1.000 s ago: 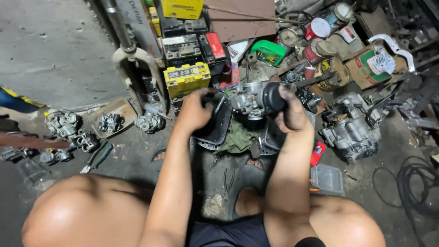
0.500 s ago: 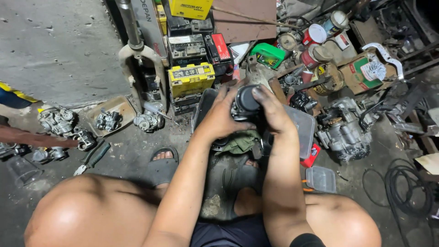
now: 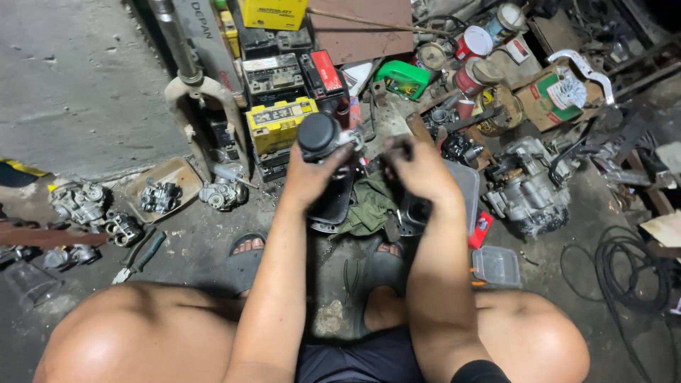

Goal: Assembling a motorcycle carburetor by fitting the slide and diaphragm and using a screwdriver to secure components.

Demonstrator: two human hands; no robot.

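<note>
My left hand [image 3: 312,174] grips a metal carburettor [image 3: 323,135] with a round black opening at its top, held up in front of me. Just right of it, my right hand [image 3: 418,170] has its fingers curled around a small dark part [image 3: 399,145]; what that part is cannot be made out. Below the hands lie a green rag [image 3: 369,206] and a dark plastic tray [image 3: 333,202] on the floor. My bare knees and sandalled feet frame the bottom of the view.
Stacked batteries, one of them yellow [image 3: 280,122], stand behind the hands beside a fork leg [image 3: 191,78]. An engine block [image 3: 528,188] sits to the right, a clear plastic box [image 3: 496,266] nearer. Several carburettors [image 3: 85,206] and pliers [image 3: 138,257] lie left. Cans, a cardboard box and cables crowd the right.
The carburettor has gone from both hands to my left hand alone and shifted left. My right hand came off it, holding a small dark part.
</note>
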